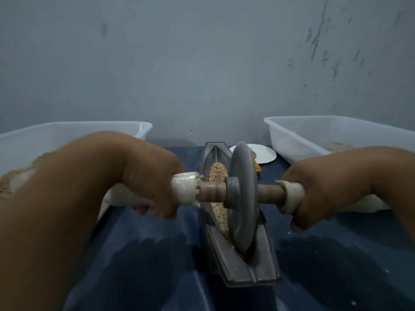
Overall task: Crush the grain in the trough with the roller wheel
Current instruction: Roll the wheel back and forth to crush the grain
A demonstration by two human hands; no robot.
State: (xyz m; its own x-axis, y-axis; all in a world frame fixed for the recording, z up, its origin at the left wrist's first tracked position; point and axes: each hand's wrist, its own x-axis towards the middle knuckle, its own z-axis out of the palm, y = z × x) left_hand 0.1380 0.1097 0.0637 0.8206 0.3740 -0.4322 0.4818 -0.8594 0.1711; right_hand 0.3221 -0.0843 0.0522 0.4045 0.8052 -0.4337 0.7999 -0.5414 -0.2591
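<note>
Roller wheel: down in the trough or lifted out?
In. The roller wheel stands on edge inside the trough, its lower rim among the grain.

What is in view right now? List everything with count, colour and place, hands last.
Trough: one, grey metal, centre of the table, running away from the camera.
Grain: one line, tan, inside the trough.
Roller wheel: one, grey disc, standing in the trough on the grain.
Handle: one, wooden, through the wheel, both ends wrapped in white.
Tubs: two, white plastic, far left and far right.
Plate: one, white, behind the wheel.
Table: one, dark blue.
Wall: grey, behind.
Left hand: grips the left handle end.
Right hand: grips the right handle end.
</note>
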